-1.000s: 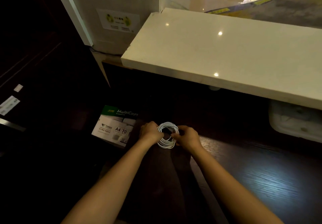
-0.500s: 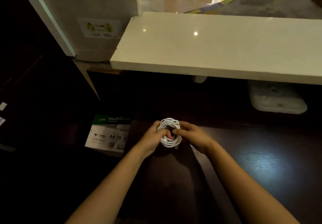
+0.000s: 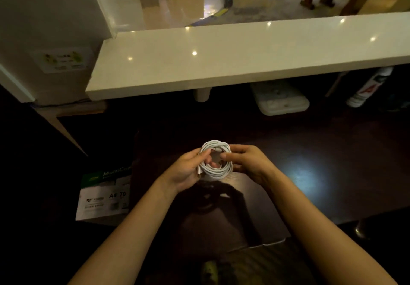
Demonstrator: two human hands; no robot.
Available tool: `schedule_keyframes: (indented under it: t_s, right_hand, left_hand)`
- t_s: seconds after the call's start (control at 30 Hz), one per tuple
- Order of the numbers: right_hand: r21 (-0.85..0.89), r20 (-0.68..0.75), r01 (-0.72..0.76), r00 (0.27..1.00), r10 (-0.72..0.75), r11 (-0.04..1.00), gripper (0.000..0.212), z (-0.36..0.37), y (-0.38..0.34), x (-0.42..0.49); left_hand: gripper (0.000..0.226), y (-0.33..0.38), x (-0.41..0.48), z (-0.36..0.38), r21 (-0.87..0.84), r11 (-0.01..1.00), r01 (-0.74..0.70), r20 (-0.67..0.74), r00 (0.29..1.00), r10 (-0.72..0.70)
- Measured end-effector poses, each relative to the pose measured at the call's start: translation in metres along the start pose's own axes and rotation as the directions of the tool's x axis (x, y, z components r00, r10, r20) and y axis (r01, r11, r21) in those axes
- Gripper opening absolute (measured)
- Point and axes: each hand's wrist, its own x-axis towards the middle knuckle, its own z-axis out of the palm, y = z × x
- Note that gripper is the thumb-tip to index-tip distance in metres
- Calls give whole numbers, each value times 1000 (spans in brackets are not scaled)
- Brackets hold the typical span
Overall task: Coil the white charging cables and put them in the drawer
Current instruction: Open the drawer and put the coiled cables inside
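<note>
A white charging cable (image 3: 218,169) is wound into a round coil, held upright in the air over a brown drawer-like surface (image 3: 213,216). My left hand (image 3: 184,170) grips the coil's left side, thumb inside the ring, and a connector end hangs by the palm. My right hand (image 3: 248,165) pinches the coil's right side, with fingertips reaching into its centre. Both hands hold the same coil. The drawer's inside is dim and its edges are hard to make out.
A pale stone counter (image 3: 221,63) runs across above the hands. A paper ream box (image 3: 104,196) sits at lower left. Under the counter lie a white plastic container (image 3: 280,102) and a spray can (image 3: 368,88). A dark wooden desktop (image 3: 332,173) extends right.
The view has tilted up and come closer. My hands have lifted the coil slightly and turned it more upright, with my fingers shifted around the ring.
</note>
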Motion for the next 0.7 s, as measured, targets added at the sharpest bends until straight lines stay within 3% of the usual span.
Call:
schedule_keyframes:
  t_s: [0.1,0.3,0.43,0.5,0.57,0.6,0.63,0.7]
  right_hand:
    - [19,-36,18,999,-17,1000,25,-20,1,-20]
    - [9,-89,50,995,-49,999,20,-58,29,-72]
    - [-161,-121,80,988,-100,984,16,-74,62,-110]
    - [-327,-218,91,961,-168,941,22,-82,85,-125]
    - [-540,-297,126,896,-329,832,22,-90,113,-144]
    - [-669,-279,158,853,-442,727,20,-95,130,-153]
    - [-775,-204,189,828,-522,603,20,-99,148,-161]
    - [-892,-1,227,863,-504,392,25,-102,182,-174]
  left_hand:
    - [29,-8,1,26,-58,998,3,50,999,0]
    - [25,-52,-5,81,90,996,3,-94,996,6]
    - [24,-95,-24,111,44,999,22,-172,985,-14]
    - [23,-117,-32,117,17,1000,11,-219,976,-7]
    - [23,-135,-41,118,-14,1000,2,-266,964,-6]
    - [24,-141,-45,118,-29,1000,-1,-289,957,-8]
    - [25,-147,-48,117,-42,999,-3,-309,951,-10]
    - [27,-156,-55,118,-65,998,-5,-330,944,-17]
